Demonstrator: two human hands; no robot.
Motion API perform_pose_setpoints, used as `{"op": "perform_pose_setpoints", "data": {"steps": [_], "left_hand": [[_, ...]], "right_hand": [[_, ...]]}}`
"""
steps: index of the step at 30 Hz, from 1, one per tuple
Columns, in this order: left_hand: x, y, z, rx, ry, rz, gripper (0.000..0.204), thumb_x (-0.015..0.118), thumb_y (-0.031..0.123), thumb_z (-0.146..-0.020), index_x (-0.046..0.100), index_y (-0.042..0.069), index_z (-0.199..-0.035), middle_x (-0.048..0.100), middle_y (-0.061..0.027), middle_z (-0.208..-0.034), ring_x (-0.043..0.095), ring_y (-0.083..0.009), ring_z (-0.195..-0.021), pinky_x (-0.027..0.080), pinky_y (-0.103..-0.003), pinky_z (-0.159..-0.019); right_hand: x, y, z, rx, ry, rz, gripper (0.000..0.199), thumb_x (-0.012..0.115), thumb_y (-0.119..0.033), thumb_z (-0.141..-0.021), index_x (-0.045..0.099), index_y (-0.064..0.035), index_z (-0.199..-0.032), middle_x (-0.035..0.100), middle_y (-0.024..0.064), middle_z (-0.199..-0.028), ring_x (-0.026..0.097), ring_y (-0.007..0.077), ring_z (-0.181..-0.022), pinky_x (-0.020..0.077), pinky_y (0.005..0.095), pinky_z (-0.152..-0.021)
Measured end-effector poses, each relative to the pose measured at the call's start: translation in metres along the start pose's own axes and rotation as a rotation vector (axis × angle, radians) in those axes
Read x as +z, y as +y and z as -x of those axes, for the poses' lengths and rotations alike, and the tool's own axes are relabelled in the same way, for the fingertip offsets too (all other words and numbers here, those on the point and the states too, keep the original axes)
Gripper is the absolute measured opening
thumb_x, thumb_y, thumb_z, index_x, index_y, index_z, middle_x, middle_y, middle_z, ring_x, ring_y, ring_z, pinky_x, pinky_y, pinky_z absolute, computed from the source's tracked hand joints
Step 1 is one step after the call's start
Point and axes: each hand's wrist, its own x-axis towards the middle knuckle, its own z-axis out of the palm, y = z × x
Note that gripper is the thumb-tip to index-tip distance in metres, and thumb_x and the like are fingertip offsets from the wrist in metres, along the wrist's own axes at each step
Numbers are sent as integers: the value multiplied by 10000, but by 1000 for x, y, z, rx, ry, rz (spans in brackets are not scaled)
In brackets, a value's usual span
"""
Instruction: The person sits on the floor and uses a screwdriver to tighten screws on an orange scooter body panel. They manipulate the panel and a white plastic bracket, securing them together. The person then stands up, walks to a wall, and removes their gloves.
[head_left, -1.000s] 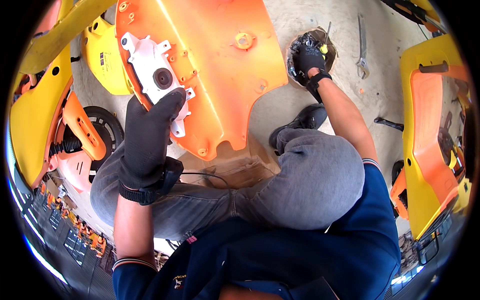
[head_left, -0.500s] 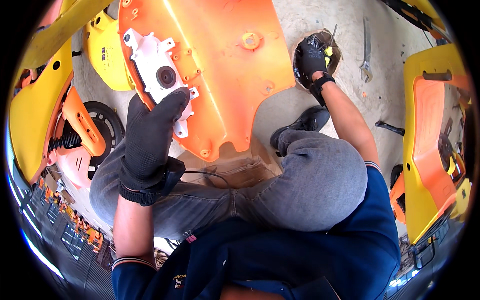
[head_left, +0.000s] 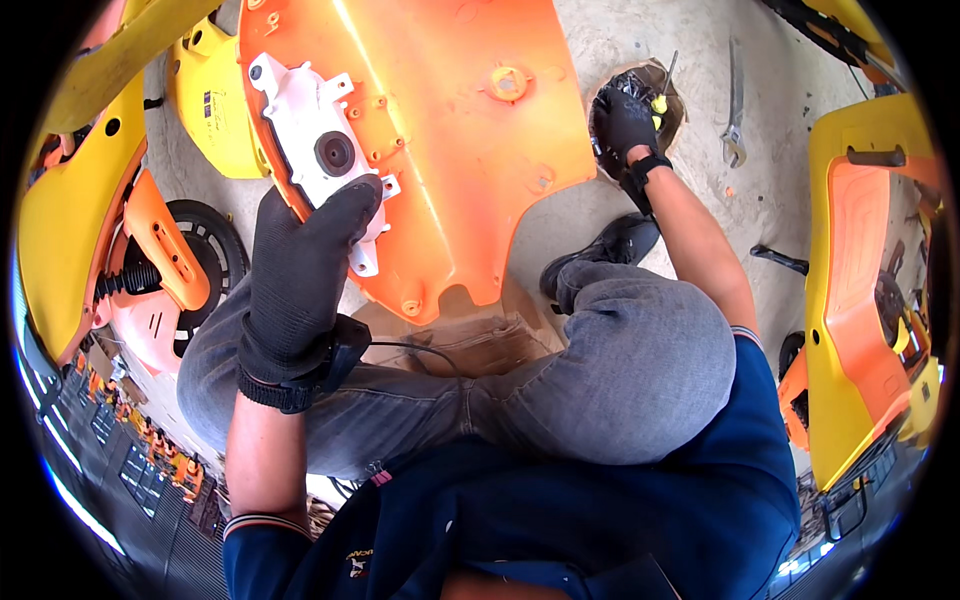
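Observation:
My left hand (head_left: 310, 250), in a black glove, is closed round the near end of a white lamp housing (head_left: 318, 130) and the edge of the orange plastic panel (head_left: 450, 120) behind it. The thumb lies over the housing's front, below its round black socket. The housing rests along the panel's left side. Off to the right, my right hand (head_left: 625, 125), also gloved in black, reaches into an open container (head_left: 672, 125) on the floor. Dark small parts and a yellow-handled screwdriver (head_left: 659, 104) are in the container. The right fingers are hidden among its contents.
A wrench (head_left: 735, 110) lies on the concrete floor right of the container. Yellow and orange scooter bodies stand at the left (head_left: 90, 220) and right (head_left: 850, 290). A yellow panel (head_left: 215, 110) lies behind the orange one. Brown cardboard (head_left: 480, 345) lies between my legs.
The orange panel's right side has shifted slightly to the right and down. My right hand has moved a little within the container; my left keeps its hold.

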Motion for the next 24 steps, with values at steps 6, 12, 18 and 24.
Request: {"op": "perform_pose_setpoints", "data": {"steps": [6,12,18,24], "left_hand": [[-2,-1,-1,15,-5,-56,270,637,95,-908,621,-11,-1155,681,-72,-1010,673,-149,-864,551,-296,-756],[0,0,1,18,1,-71,265,637,99,-911,619,-6,-1153,676,-67,-1011,666,-145,-868,544,-295,-760],[0,-3,1,19,13,-52,266,634,95,-914,614,-4,-1160,675,-67,-1019,665,-143,-876,544,-296,-758],[-1,-2,1,50,-9,-85,246,630,92,-916,623,-6,-1142,679,-67,-1005,669,-141,-856,545,-292,-747]], "right_hand": [[-7,-22,-1,-21,-45,178,160,525,-118,-899,657,-70,-975,653,172,-1059,634,337,-1028,504,416,-884],[-4,-17,-2,-37,-54,203,160,530,-154,-905,658,-82,-968,651,178,-1049,633,339,-1019,502,428,-876],[2,-9,-4,-36,3,8,150,584,-169,-872,669,-50,-908,674,187,-906,651,366,-866,509,427,-745],[-9,16,-3,37,-64,-181,256,645,-297,-879,670,-45,-919,685,182,-900,642,350,-840,491,429,-748]]}}
